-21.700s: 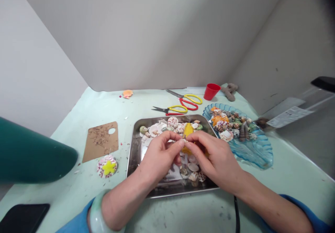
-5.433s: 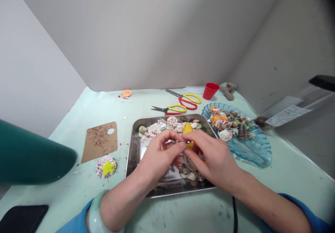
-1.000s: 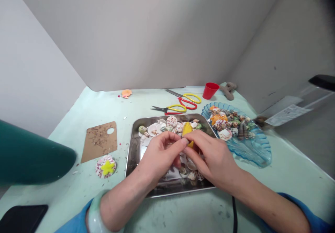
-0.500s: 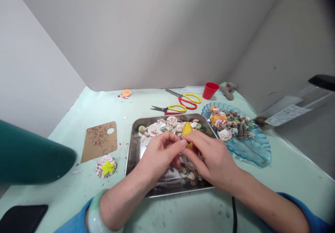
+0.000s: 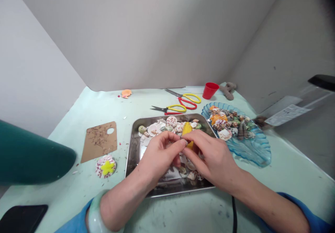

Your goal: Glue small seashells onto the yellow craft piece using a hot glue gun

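Both hands meet over a metal tray (image 5: 132, 156) that holds several seashells (image 5: 167, 125). My left hand (image 5: 159, 156) and my right hand (image 5: 209, 156) each pinch thumb and forefinger together on a tiny item between them, too small to name. A yellow piece (image 5: 187, 129) lies in the tray just behind the fingertips. A pale green bangle (image 5: 94, 212) circles my left wrist.
A blue glass dish (image 5: 251, 149) of patterned shells sits right of the tray. Two scissors (image 5: 180, 104), a red cup (image 5: 210, 90) and an orange shell (image 5: 126, 93) lie further back. A brown card (image 5: 99, 140) and a shell flower (image 5: 106, 166) lie left; a dark phone (image 5: 22, 218) at bottom left.
The fingertips have shifted only slightly on the small item. Five seconds ago a thin metal pin-like piece showed between the hands; it is hidden now.
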{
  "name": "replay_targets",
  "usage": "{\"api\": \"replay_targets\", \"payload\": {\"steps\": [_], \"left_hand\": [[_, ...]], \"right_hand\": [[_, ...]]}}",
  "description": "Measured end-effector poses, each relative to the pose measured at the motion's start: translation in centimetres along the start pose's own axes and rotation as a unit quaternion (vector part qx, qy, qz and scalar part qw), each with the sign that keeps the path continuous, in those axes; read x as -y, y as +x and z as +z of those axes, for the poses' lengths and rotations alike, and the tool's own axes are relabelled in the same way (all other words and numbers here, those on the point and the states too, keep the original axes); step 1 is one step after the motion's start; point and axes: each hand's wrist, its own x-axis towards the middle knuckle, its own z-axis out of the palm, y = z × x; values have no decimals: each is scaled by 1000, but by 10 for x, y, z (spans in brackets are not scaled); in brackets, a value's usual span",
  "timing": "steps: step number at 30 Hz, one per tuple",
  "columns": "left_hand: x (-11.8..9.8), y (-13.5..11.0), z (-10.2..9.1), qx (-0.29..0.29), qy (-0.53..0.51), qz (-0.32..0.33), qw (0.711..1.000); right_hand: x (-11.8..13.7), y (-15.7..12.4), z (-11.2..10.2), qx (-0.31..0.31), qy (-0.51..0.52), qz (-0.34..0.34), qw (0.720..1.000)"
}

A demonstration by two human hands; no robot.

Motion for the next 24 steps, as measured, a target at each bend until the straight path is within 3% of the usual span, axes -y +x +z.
{"api": "replay_targets", "payload": {"steps": [24], "left_hand": [[2, 1, 0, 11, 10, 1, 1000]], "right_hand": [[-1, -1, 1, 9, 10, -5, 1000]]}}
